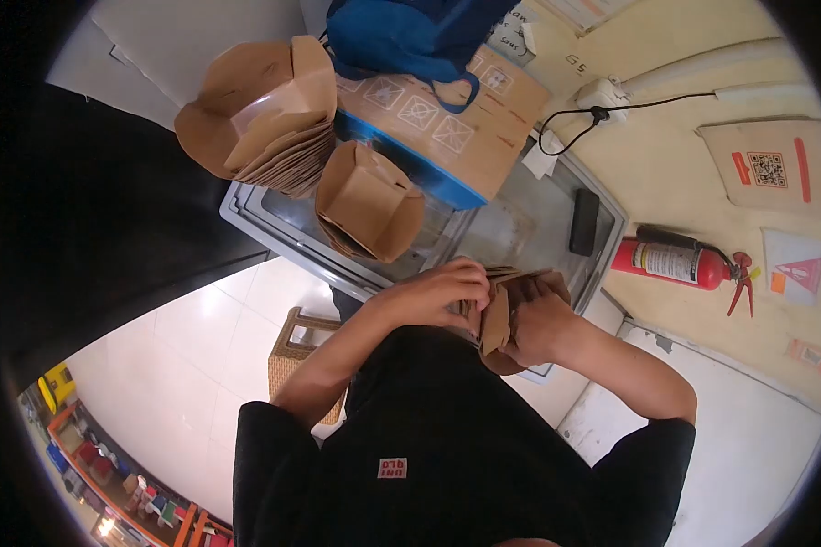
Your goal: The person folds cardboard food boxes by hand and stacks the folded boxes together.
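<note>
A brown paper food box (495,319) is held close to my body, over the near edge of the glass-topped chest (511,228). My left hand (449,290) closes on its left side, fingers curled over the cardboard edge. On the right, my right hand (543,321) grips the box with bent fingers, some of them hidden inside the folds. More brown cardboard layers show behind it, though I cannot tell if they belong to the same box. A short stack of open paper boxes (369,202) stands just beyond my left hand. Farther left rises a taller nested stack (278,114).
A large carton (429,109) with blue sides lies on the chest, with a blue bag (410,36) on top. A black oblong object (584,221) rests at the right. A fire extinguisher (670,262) is by the wall. A woven stool (287,365) stands below left.
</note>
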The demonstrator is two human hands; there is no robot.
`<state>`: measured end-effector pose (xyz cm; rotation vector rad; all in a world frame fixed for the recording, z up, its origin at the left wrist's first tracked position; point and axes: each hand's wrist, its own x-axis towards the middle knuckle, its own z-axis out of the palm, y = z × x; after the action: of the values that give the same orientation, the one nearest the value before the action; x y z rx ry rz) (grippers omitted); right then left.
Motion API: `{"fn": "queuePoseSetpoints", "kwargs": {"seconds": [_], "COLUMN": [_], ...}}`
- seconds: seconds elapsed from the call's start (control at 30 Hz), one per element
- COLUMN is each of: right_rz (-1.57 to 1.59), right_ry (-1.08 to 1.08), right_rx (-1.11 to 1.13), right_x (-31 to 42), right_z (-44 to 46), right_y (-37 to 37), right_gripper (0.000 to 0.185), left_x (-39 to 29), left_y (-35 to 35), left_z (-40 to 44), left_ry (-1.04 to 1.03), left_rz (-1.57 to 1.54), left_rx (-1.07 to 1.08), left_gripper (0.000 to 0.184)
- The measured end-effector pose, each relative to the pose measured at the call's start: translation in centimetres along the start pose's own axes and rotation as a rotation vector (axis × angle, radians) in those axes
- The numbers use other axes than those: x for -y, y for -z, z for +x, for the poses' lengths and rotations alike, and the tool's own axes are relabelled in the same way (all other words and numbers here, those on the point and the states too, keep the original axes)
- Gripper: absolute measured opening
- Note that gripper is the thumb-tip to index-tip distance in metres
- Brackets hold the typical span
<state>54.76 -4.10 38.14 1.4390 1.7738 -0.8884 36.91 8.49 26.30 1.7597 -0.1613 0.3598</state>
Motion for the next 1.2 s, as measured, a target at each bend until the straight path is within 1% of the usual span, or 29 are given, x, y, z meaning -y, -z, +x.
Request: {"fn": "queuePoseSetpoints", "kwargs": {"seconds": [0.1,0.2,0.3,0.4,0.5,0.6,0.7,0.8,0.9,0.93,1.0,1.03,1.13,1.17,1.2], "right_rz": [-0.030,0.017,-0.010,-0.016,0.019,0.100,0.097,0.078,-0.040,-0.021,0.018,0.070,0.246,0.230,0.166], "right_ry": [0.075,0.040,0.039,0.046,0.049,0.047,-0.003,-0.015,-0.090,-0.076,-0.054,-0.022,0.057,-0.026,-0.027], "right_rx": [0.029,0.059,0.030,-0.179,-0.114,0.058,-0.085,0.057,0.110,0.147,0.212,0.209,0.133,0.363,0.219], "right_x": [-0.2,-0.1,0.1,0.2,-0.2,0.0,0.7,0.3,0.5,0.7,0.5,0.1,-0.1,0.3,0.3], "right_z": [-1.1,-1.4,-1.7,-2.4,-2.1,-1.5,-1.5,-1.0,-0.2,0.1,0.7,1.5,1.2,1.5,1.1], "right_y": [1.7,1.8,2.1,1.2,0.5,1.1,0.6,0.4,0.2,0.5,1.5,0.4,1.4,2.9,2.6], "right_gripper": [0.071,0.062,0.061,0.063,0.068,0.078,0.086,0.088,0.092,0.090,0.087,0.081,0.069,0.066,0.064], "left_x": [-0.3,-0.4,-0.3,0.2,0.0,0.2,0.5,0.2,0.3,0.4,0.9,1.0,-0.7,-0.8,-0.8], "left_y": [0.2,0.1,0.0,0.3,0.3,0.2,0.3,0.7,0.4,0.1,-0.1,0.1,-0.3,-0.3,-1.0], "left_z": [-0.1,-0.4,-0.5,-1.0,-1.2,-1.3,-1.1,-0.6,0.0,0.2,0.3,0.3,-0.4,-0.4,-0.6], "left_ry": [0.011,0.009,0.002,0.004,0.004,0.019,0.021,0.005,-0.016,-0.027,-0.012,-0.005,0.175,0.097,0.120], "left_rz": [0.014,0.014,0.013,0.005,-0.011,-0.018,-0.010,0.005,0.008,0.003,0.035,0.055,-0.100,0.011,0.031], "left_rx": [-0.001,-0.020,-0.024,-0.041,-0.047,-0.045,-0.026,-0.010,0.021,0.040,0.067,0.084,-0.083,-0.078,-0.078], "left_gripper": [0.039,0.039,0.039,0.039,0.038,0.038,0.038,0.039,0.039,0.039,0.047,0.052,0.080,0.114,0.122]}}
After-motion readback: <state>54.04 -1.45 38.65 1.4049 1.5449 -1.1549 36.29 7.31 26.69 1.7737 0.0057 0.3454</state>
